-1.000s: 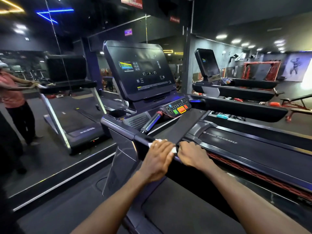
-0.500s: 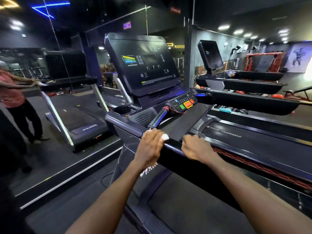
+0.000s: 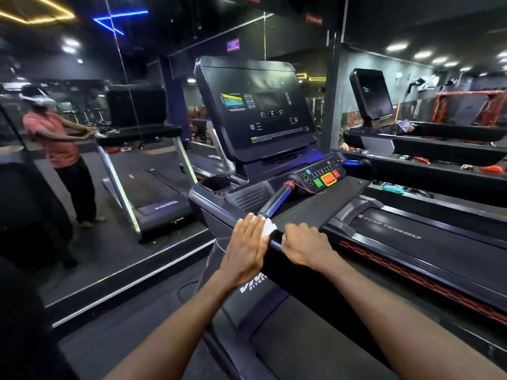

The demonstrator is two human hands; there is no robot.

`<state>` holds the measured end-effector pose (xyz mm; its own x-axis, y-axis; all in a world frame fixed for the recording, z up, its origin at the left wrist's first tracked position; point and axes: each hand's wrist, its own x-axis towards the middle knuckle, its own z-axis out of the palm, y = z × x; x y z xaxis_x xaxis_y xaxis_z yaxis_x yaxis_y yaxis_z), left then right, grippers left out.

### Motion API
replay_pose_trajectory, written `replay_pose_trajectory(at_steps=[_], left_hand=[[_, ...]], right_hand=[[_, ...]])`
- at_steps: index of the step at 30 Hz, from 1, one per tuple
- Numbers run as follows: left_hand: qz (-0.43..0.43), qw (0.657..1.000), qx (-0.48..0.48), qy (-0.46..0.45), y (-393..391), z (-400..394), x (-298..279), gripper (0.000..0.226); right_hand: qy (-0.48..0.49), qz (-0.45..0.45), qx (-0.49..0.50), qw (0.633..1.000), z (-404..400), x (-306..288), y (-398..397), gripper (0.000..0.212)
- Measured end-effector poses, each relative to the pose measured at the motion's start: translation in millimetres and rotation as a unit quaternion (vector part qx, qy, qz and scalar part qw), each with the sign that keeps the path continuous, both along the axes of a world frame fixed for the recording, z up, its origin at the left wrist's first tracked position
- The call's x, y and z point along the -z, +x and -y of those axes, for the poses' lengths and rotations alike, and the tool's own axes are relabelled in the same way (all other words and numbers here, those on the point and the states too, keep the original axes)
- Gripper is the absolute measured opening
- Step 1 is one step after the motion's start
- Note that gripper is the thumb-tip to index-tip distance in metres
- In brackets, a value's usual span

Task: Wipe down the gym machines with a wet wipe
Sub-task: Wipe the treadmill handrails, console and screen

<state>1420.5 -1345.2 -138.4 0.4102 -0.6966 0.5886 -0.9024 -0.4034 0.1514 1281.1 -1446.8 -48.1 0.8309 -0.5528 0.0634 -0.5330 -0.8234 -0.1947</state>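
Observation:
A black treadmill stands in front of me, its dark console screen (image 3: 260,111) tilted above a button panel (image 3: 323,176). My left hand (image 3: 247,248) presses a white wet wipe (image 3: 268,228) onto the treadmill's left side handrail (image 3: 219,212), fingers spread flat over it; only the wipe's right edge shows. My right hand (image 3: 304,245) grips the same handrail just to the right of the wipe, fingers curled over the rail. A chrome-and-black grip bar (image 3: 277,200) runs from the rail toward the button panel.
A mirror wall (image 3: 82,160) on the left reflects a person in a red shirt and another treadmill. A cup holder (image 3: 216,185) sits left of the console. The treadmill belt (image 3: 428,242) stretches right. A second treadmill (image 3: 411,144) stands behind it.
My left hand has opened from a curled grip to a flat palm over the wipe and slid slightly up the rail toward the console. The right hand stays gripping the rail.

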Motion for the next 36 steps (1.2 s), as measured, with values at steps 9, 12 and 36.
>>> replay_pose_trajectory(at_steps=[9, 12, 36], left_hand=[[-0.024, 0.998, -0.013, -0.063, 42, -2, -10, 0.064], [0.046, 0.988, 0.135, -0.056, 52, -4, -9, 0.046], [0.108, 0.979, 0.168, -0.041, 149, -13, -13, 0.049]], right_hand=[[0.001, 0.003, 0.001, 1.000, -2, -2, 31, 0.034], [-0.005, 0.004, 0.010, 1.000, -2, -3, 44, 0.036], [-0.084, 0.037, 0.058, 0.994, -20, 10, 142, 0.030]])
